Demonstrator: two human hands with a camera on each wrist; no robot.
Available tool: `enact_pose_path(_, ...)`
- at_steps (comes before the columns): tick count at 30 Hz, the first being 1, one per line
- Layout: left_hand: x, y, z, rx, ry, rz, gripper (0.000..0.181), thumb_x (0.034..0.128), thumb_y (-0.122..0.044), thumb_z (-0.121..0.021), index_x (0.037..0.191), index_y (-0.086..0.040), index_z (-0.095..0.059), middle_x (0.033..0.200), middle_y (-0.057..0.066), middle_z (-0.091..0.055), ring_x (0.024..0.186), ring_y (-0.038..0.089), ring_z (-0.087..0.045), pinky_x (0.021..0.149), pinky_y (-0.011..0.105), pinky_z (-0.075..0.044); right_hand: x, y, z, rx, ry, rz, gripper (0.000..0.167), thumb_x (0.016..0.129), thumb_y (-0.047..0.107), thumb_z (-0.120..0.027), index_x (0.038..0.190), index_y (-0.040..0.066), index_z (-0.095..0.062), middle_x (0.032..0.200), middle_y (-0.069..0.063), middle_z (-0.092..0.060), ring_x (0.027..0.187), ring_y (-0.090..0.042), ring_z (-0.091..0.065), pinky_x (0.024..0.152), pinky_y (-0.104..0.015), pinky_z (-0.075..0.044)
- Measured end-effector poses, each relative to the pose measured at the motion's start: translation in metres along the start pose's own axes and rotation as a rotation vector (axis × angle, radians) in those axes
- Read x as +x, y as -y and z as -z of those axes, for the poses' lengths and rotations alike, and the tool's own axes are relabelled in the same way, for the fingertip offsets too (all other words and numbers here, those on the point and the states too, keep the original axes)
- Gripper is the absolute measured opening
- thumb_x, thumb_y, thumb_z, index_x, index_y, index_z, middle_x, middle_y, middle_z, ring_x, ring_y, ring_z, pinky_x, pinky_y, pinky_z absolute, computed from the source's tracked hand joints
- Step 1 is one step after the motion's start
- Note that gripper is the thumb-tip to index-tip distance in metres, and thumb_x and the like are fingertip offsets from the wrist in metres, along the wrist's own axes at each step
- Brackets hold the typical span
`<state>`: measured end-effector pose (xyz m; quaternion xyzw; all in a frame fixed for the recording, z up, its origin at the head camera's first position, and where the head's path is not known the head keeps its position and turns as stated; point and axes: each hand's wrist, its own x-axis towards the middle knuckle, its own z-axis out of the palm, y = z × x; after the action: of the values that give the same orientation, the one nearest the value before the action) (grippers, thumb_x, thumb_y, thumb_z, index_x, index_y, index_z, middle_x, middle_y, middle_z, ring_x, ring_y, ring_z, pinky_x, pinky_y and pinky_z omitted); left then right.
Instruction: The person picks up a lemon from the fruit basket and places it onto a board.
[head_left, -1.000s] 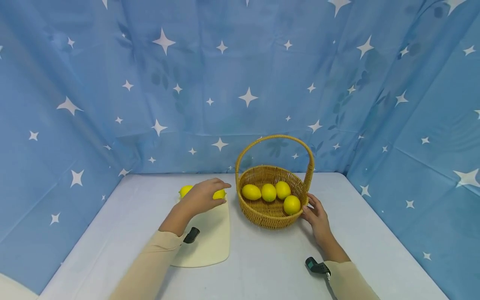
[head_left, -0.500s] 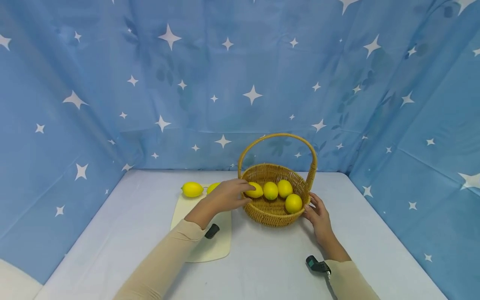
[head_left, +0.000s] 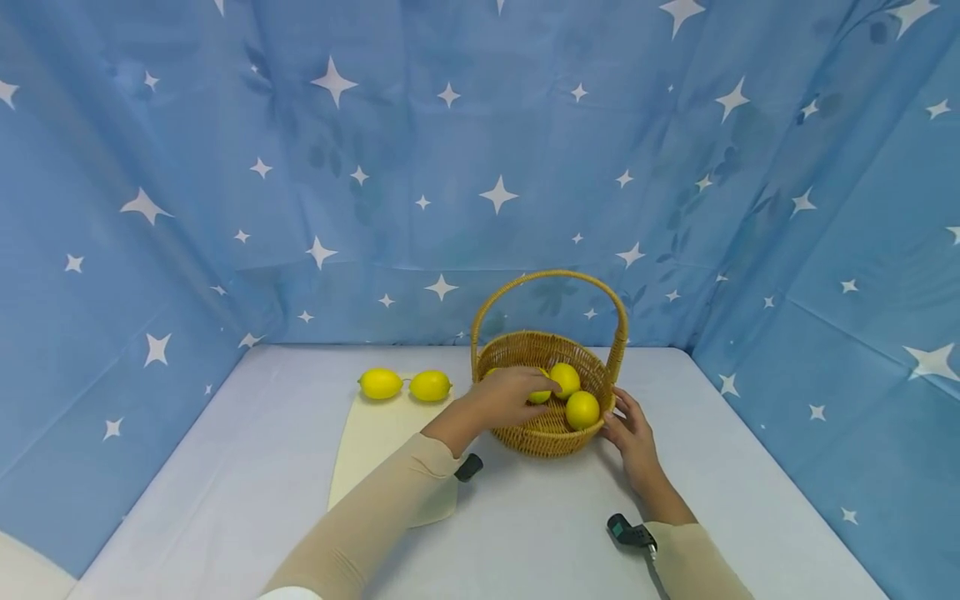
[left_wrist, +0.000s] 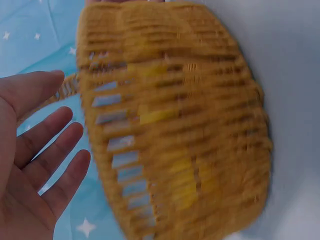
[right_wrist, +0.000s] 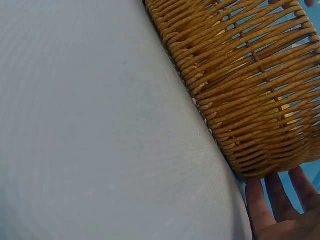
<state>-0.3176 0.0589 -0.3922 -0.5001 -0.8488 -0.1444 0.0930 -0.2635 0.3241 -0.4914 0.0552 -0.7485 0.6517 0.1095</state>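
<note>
White table (head_left: 540, 533), left fingers (left_wrist: 70, 142) shifted from board (head_left: 382, 433) to over basket (head_left: 547, 443)

Looks rough, ridged and woven on the round golden-brown wicker basket (head_left: 553, 419). Shines smooth and lightly glossy on the oval bright-yellow lemons (head_left: 430, 386). Appears smooth and matt on the flat cream-coloured board (head_left: 386, 437). Hangs in creases, dull-surfaced, in the blue star-printed cloth curtain (head_left: 405, 150). Wrinkles softly, matt, on the long beige cloth sleeves (head_left: 367, 521).

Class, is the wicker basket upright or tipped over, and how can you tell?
Upright: in the head view, the basket sits with its handle arching above and yellow fruits inside.
</note>
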Motion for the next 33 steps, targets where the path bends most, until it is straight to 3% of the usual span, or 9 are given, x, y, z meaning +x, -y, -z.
enact_pose_path(4,0.015,-0.003,-0.009,0.012,0.044,-0.025,0.038,0.0944,-0.029,-0.066,0.131,-0.018,-0.064,0.124,-0.005,-0.063,0.114,0.008,-0.056,0.097,0.024,-0.043,-0.006,0.014,-0.003,-0.013,0.012,0.009,0.056,0.104,0.019,-0.046,0.155,0.011,-0.023,0.153,-0.02,-0.025,0.13,-0.036,-0.039,0.095,-0.042,-0.048)
enact_pose_path(7,0.025,-0.006,-0.011,0.03,0.085,-0.018,0.04,0.0941,-0.029,-0.066,0.132,-0.018,-0.063,0.125,-0.004,-0.063,0.113,0.008,-0.056,0.097,0.025,-0.044,-0.009,0.022,-0.005,-0.015,0.017,0.016,0.056,0.104,0.018,-0.045,0.155,0.009,-0.022,0.153,-0.021,-0.025,0.13,-0.037,-0.039,0.094,-0.04,-0.049)
enact_pose_path(12,0.038,-0.014,-0.012,0.084,0.163,0.021,0.043,0.0936,-0.032,-0.066,0.135,-0.021,-0.061,0.125,-0.005,-0.063,0.111,0.008,-0.057,0.095,0.028,-0.045,-0.01,0.026,-0.006,0.006,0.025,0.026,0.056,0.104,0.017,-0.046,0.154,0.007,-0.022,0.152,-0.022,-0.025,0.13,-0.039,-0.038,0.094,-0.037,-0.049)
enact_pose_path(17,0.047,-0.023,-0.017,0.111,0.225,0.087,0.049,0.0932,-0.038,-0.065,0.14,-0.025,-0.056,0.127,-0.007,-0.06,0.114,0.01,-0.056,0.096,0.032,-0.046,-0.011,0.024,-0.006,-0.023,0.026,0.028,0.056,0.104,0.02,-0.046,0.154,0.009,-0.023,0.153,-0.02,-0.025,0.13,-0.037,-0.038,0.096,-0.044,-0.047)
enact_pose_path(24,0.054,-0.021,-0.024,0.028,0.234,0.189,0.064,0.0888,-0.051,-0.066,0.145,-0.027,-0.047,0.137,-0.003,-0.051,0.119,0.012,-0.052,0.094,0.036,-0.047,-0.002,0.006,0.0,-0.006,0.028,0.027,0.055,0.105,0.016,-0.045,0.155,0.011,-0.022,0.154,-0.02,-0.024,0.132,-0.038,-0.037,0.096,-0.045,-0.047)
enact_pose_path(33,0.062,-0.02,-0.036,-0.022,0.28,0.221,0.067,0.0906,-0.047,-0.065,0.15,-0.03,-0.04,0.145,-0.002,-0.044,0.128,0.014,-0.046,0.1,0.037,-0.043,0.002,-0.009,0.001,0.009,-0.013,0.032,0.055,0.103,0.024,-0.051,0.153,0.021,-0.028,0.153,-0.012,-0.029,0.13,-0.03,-0.04,0.092,-0.033,-0.05)
